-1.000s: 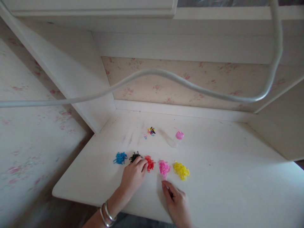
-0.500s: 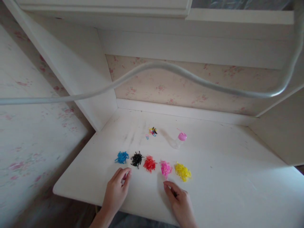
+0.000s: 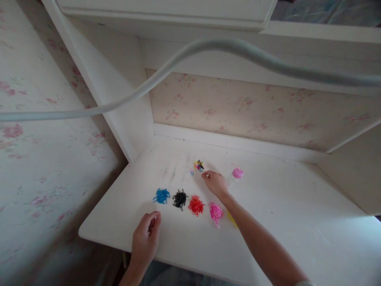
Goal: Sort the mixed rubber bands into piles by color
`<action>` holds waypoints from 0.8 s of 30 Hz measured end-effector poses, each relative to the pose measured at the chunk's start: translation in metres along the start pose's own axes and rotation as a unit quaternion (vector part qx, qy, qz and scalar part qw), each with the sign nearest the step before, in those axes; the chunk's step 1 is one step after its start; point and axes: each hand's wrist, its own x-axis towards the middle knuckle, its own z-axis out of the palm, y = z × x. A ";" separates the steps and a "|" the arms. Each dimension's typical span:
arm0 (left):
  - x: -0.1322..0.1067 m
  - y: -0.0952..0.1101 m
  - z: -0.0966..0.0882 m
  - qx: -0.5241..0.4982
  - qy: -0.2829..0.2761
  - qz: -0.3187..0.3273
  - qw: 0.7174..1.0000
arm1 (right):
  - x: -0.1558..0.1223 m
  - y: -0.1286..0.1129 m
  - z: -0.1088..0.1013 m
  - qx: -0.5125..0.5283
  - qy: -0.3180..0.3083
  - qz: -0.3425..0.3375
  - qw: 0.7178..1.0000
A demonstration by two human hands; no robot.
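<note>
My right hand [image 3: 214,182] reaches over the table, fingertips pinched together just right of a small mixed pile of coloured rubber bands [image 3: 199,165]. Whatever the pinch may hold is too small to make out. My left hand [image 3: 145,237] rests near the front edge with fingers curled and thumb against them; its inside is hidden. Sorted piles lie in a row: blue bands [image 3: 162,196], black bands [image 3: 179,199], red bands [image 3: 196,205], pink bands [image 3: 216,212] and yellow bands [image 3: 231,219], the last partly covered by my right forearm.
A clear little container with a pink lid [image 3: 237,173] lies right of my right hand, its body mostly hidden. The white table [image 3: 297,222] meets a wall panel behind. A pale cable [image 3: 178,59] crosses the upper view, below a white cabinet [image 3: 166,12].
My right hand has moved from below the pink pile, forward to beside the mixed pile; its forearm now covers part of the yellow pile. My left hand stays near the front edge. The view has shifted.
</note>
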 end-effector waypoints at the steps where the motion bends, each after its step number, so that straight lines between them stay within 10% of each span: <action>1: -0.001 0.000 0.000 0.006 -0.001 0.002 1.000 | 0.009 -0.001 0.004 -0.011 -0.002 0.008 1.000; 24: 0.000 0.002 0.002 0.033 -0.025 0.039 0.998 | 0.040 -0.009 0.019 -0.083 -0.002 0.047 0.995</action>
